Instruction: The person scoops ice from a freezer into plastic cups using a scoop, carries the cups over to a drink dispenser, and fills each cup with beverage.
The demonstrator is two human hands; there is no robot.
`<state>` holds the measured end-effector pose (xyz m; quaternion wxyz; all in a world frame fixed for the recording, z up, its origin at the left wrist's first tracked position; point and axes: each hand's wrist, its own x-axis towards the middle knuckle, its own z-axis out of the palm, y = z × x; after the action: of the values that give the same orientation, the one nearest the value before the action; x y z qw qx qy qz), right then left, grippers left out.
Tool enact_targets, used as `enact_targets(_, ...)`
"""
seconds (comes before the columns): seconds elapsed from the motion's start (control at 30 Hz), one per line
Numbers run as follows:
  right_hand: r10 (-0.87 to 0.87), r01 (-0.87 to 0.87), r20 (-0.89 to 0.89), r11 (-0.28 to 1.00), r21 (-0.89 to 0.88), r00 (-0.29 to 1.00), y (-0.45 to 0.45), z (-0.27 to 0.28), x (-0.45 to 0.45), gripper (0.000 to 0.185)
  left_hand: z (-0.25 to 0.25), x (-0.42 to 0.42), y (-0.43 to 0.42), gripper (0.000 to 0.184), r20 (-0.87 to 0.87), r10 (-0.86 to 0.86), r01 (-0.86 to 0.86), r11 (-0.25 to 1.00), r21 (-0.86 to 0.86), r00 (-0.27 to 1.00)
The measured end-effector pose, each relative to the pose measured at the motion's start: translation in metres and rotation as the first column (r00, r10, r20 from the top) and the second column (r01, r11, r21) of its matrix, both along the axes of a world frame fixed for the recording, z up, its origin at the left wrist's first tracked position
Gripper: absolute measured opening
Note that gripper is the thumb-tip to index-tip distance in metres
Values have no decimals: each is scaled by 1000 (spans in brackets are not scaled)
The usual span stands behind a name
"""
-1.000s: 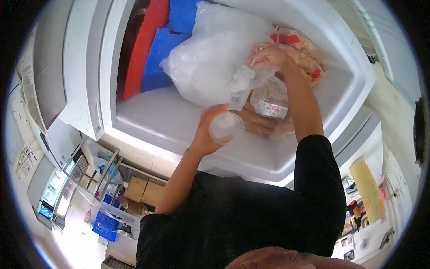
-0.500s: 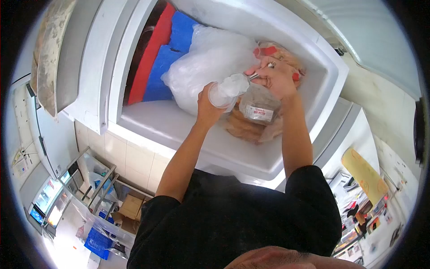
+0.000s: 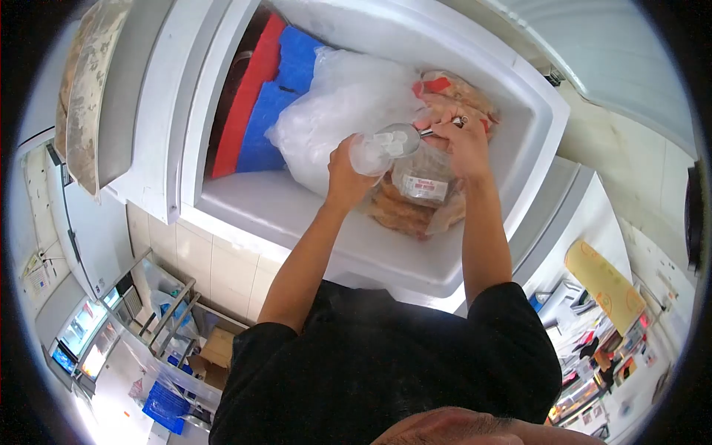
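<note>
My left hand (image 3: 345,176) is wrapped round a clear plastic cup (image 3: 365,157), its mouth tipped toward the right. In my right hand (image 3: 464,142) is the handle of a metal ice scoop (image 3: 405,141), whose bowl reaches over the cup's rim. Pieces of ice (image 3: 386,144) lie at the scoop's front edge and the cup's mouth. Just behind the cup sits a big white plastic bag (image 3: 334,93), apparently full of ice. Below the scoop is a clear plastic container (image 3: 421,182) with a red and white label.
All this is inside a white chest freezer (image 3: 311,222). Bags of brownish food (image 3: 400,211) lie at its right end, and a blue sheet (image 3: 259,137) with a red one (image 3: 248,111) at its left. Outside, a cardboard box (image 3: 216,347) stands on the lower left.
The scoop has tilted toward the cup, and the heaped ice on it has dropped lower, partly into the cup. My right hand has turned and shifted slightly; my left still grips the cup.
</note>
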<state>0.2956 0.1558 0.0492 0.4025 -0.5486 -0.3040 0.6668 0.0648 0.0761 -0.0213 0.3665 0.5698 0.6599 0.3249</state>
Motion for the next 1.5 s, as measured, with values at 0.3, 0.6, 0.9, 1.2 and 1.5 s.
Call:
enact_targets(0.3,-89,89,48,996,-8,995,-5,28,-5,14,0,-6,-1,92,80,-26,35,993,-111,996)
enact_targets(0.6,-217,199,-314,976,-89,924,-18,-36,30,10,-5,-22,-6,89,201,-38,40,999,-6,979)
enact_targets(0.9,-442,412,-196,894,-177,875,-16,-78,27,19,18,-56,-28,86,357,58,-77,996,38,932)
enact_targets(1.2,28,-341,615,851,399,788,-17,-201,-73,4,68,-97,-80,90,342,103,-119,992,27,934)
enact_targets(1.5,622,-792,698,597,-128,356,-91,-160,-74,48,109,-147,-152,92,214,377,-372,926,-65,901)
